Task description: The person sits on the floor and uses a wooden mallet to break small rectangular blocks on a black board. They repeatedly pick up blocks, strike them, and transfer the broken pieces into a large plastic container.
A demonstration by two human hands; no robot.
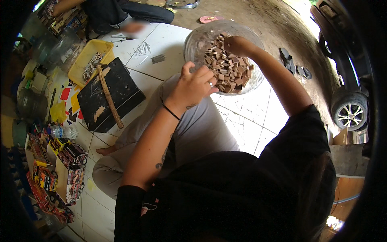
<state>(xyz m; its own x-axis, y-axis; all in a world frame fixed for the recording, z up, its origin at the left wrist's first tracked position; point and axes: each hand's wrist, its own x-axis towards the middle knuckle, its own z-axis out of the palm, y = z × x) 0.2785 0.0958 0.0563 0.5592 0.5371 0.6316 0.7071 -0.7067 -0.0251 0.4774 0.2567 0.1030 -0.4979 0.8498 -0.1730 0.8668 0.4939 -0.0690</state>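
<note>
A large clear plastic tub [193, 38] stands on the tiles in front of me, heaped with small brown rectangular pieces [234, 68]. My right hand [238, 46] reaches over its far side, back of the hand upward, touching the heap. The fingers of that hand are hidden from view. At the tub's near left edge is my left hand [195, 84], with a ring on one finger and its fingers curled inward. Whatever lies within that curl cannot be made out. My left forearm passes above my grey-trousered leg.
On my left, a hammer [107, 94] lies across a black board [125, 86], beside a yellow bin [107, 46]. Loose nails [139, 50] lie on the tiles. Toy trucks [72, 153] and a plastic bottle [66, 131] sit at far left. Another person's leg [147, 12] shows beyond.
</note>
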